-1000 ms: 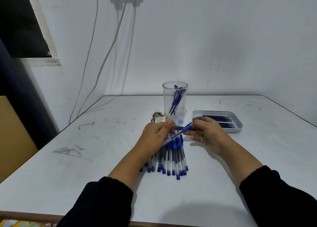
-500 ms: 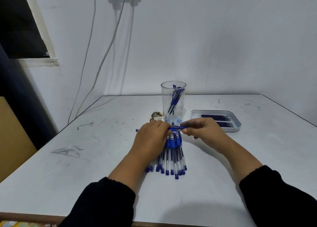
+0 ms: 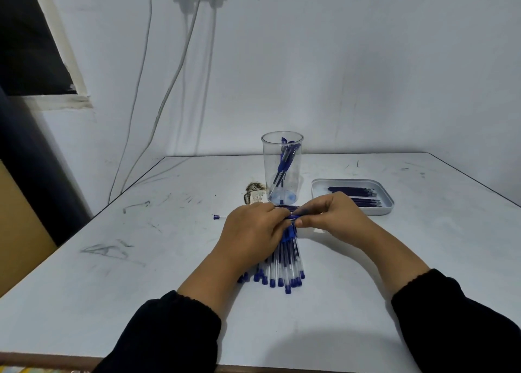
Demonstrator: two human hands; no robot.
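Head camera, looking down at a white table (image 3: pixel 423 260): a person in black sleeves works a single blue pen (image 3: pixel 293 217) between both hands, just above the far end of a pile of pens (image 3: pixel 284 260). The left hand (image 3: pixel 253 231) is curled over the pen's barrel, fingers folded round it and knuckles up. The barrel's capped tail (image 3: pixel 216 217) pokes out past that hand to the left, level with the tabletop. The right hand (image 3: pixel 332 220) meets it from the other side, thumb and forefinger pinched tight on the pen's blue end and the other fingers bent in behind. The two hands nearly touch at the fingertips, and the pen lies crosswise between them.

Under the left palm, the pile fans out toward the person, clear barrels side by side with blue ends nearest the table edge. Whether the left hand also rests on the pile cannot be made out. A thin dark rod (image 3: pixel 284 207), possibly a refill, shows just beyond the knuckles.

Behind the hands stands an upright clear cup (image 3: pixel 267 164) with a few blue pens (image 3: pixel 283 161) leaning inside. To its right, a shallow pale tray (image 3: pixel 375 211) holds dark refills (image 3: pixel 352 191), close to the right hand's knuckles. A brown stain (image 3: pixel 255 192) marks the table left of the cup.
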